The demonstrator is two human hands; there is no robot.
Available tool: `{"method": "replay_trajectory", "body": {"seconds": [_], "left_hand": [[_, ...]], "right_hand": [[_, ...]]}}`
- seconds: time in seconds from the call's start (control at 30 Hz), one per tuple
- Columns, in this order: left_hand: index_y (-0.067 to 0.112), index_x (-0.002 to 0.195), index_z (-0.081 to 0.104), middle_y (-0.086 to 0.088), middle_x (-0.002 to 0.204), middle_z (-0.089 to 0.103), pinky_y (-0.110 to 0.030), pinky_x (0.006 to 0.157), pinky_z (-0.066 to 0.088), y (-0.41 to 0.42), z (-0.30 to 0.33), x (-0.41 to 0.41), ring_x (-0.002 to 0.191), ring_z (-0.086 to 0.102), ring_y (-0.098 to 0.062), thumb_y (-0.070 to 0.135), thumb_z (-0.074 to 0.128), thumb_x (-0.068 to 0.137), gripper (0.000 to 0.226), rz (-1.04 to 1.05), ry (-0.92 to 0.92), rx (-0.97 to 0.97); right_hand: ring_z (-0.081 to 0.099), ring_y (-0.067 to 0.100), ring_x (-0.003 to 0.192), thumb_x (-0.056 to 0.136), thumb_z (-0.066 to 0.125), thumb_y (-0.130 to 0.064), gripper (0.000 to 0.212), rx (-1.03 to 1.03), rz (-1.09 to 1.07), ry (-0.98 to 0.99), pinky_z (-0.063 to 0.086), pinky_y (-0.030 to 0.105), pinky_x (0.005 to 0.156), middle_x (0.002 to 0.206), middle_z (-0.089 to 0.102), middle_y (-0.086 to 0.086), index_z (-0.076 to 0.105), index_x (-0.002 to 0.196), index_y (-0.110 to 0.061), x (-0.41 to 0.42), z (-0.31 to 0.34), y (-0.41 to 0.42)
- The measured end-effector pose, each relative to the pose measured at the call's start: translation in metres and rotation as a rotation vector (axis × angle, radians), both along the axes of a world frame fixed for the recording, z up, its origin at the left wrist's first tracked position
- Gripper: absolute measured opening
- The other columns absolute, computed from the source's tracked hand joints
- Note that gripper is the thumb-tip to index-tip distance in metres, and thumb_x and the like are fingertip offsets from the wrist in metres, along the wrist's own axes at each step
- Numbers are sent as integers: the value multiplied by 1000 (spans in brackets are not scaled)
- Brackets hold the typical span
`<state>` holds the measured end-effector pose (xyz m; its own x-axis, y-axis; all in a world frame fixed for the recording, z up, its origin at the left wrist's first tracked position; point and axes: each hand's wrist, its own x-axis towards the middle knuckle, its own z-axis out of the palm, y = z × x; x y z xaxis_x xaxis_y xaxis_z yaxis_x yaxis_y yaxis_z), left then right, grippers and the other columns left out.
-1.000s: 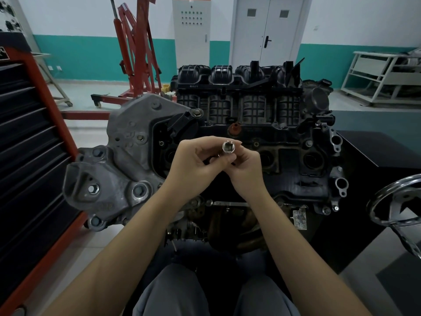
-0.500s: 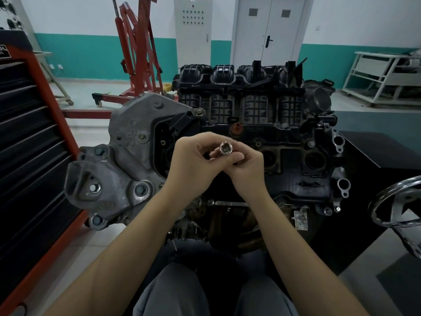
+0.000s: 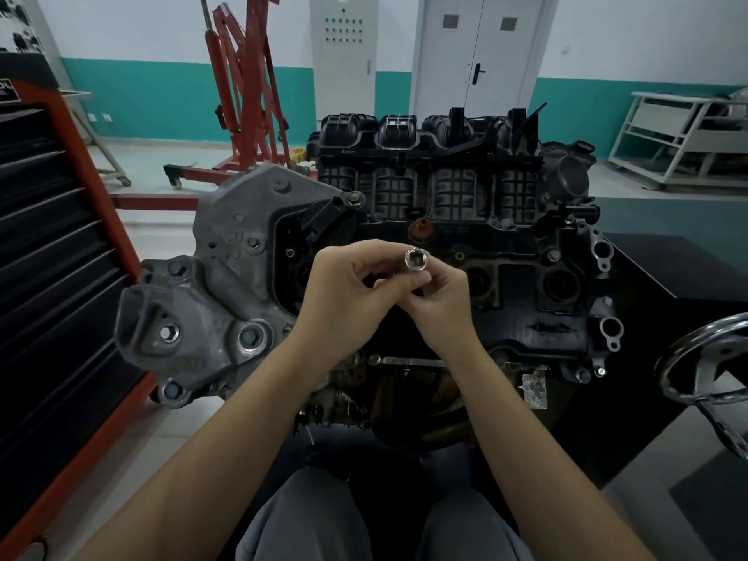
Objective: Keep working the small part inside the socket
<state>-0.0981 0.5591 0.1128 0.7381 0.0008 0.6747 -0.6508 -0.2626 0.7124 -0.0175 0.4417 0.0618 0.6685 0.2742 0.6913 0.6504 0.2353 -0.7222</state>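
Observation:
A small shiny metal socket point(image 3: 417, 259) points its square drive hole at the camera, held up in front of a car engine point(image 3: 485, 236). My left hand point(image 3: 348, 297) and my right hand point(image 3: 441, 301) meet around it, fingertips and thumbs curled and pinching its sides. Whatever lies lower between the fingers is hidden. The engine's black intake manifold point(image 3: 429, 155) sits at the top, and a grey cast bracket point(image 3: 210, 297) with several bolts juts out left of my left hand.
A red and black tool cabinet point(image 3: 52, 277) stands at the left. A red engine crane point(image 3: 243, 95) is behind, near a grey cabinet and double doors. A chrome handwheel point(image 3: 712, 370) sits at the right edge, with a white shelf rack point(image 3: 680, 139) beyond.
The socket and both hands have stayed in front of the engine. The fingers have shifted slightly on the socket, which now sits a little higher and further right.

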Motion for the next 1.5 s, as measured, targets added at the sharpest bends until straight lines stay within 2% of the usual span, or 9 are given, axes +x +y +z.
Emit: {"method": "replay_trajectory", "body": {"seconds": [0.13, 0.33, 0.5, 0.73, 0.93, 1.13, 1.3, 1.4, 1.5], "left_hand": [[11, 105, 69, -7, 100, 73, -31, 90, 54, 2, 0, 0, 99, 70, -19, -5, 68, 82, 29, -104, 27, -46], [14, 93, 73, 0, 89, 74, -29, 82, 57, -6, -3, 2, 87, 72, -13, 1, 78, 76, 22, 69, -20, -33], [7, 105, 71, -6, 99, 74, -29, 89, 55, -2, -2, 3, 98, 70, -15, -5, 67, 84, 24, -30, 9, -34], [8, 94, 75, 1, 89, 75, -23, 80, 55, -4, -6, 6, 86, 71, -7, 4, 75, 80, 14, 178, -39, 38], [8, 117, 67, 0, 106, 73, -22, 94, 51, -3, -6, 6, 105, 67, -5, 2, 62, 91, 27, 93, -3, 103], [1, 109, 66, -4, 104, 73, -23, 90, 52, 3, 10, 1, 102, 69, -10, -5, 58, 91, 21, -9, -82, 107], [13, 102, 65, 24, 94, 71, -12, 83, 49, -1, 31, -15, 95, 67, 2, -8, 58, 89, 26, -34, -188, 139], [13, 102, 66, 14, 92, 72, -14, 82, 49, -10, 39, -28, 92, 67, -1, -5, 59, 89, 23, -14, -236, 111], [11, 100, 66, -1, 85, 72, -19, 81, 52, -24, 38, -44, 86, 69, -11, -3, 56, 91, 19, -93, -234, 26]], "right_hand": [[68, 3, 88, 84, 64, 1, 25, -13, 1, 27, 50, 17, 78, 88, 72, -17, 67, 96, -21, 0, 0, -1], [70, 22, 84, 78, 73, 2, 12, 14, -51, 69, 56, 37, 78, 84, 73, 5, 71, 89, -4, 0, -1, 3], [67, 2, 85, 83, 65, 1, 23, -15, -9, 67, 50, 17, 76, 85, 72, -16, 67, 92, -20, -2, 1, 0], [70, 18, 84, 77, 73, 4, 18, 14, -83, 75, 54, 29, 77, 84, 73, -1, 71, 91, -7, 0, -2, 6], [67, 2, 83, 83, 64, 0, 26, -113, -88, 61, 51, 18, 76, 82, 71, -18, 66, 89, -25, -5, 8, 0], [69, 17, 93, 82, 68, 5, 26, -99, -88, 8, 55, 33, 86, 95, 71, 2, 66, 102, -11, -19, 26, -4], [66, 23, 100, 81, 60, 15, 37, -110, -28, -28, 52, 36, 91, 103, 68, 13, 61, 111, -7, -35, 47, -16], [64, 23, 109, 75, 45, 20, 52, -99, -43, -28, 49, 34, 98, 110, 66, 14, 60, 117, -6, -46, 60, -32], [67, 15, 103, 75, 43, 22, 51, -98, -156, -27, 50, 28, 94, 101, 70, 3, 67, 104, -13, -57, 69, -58]]}}
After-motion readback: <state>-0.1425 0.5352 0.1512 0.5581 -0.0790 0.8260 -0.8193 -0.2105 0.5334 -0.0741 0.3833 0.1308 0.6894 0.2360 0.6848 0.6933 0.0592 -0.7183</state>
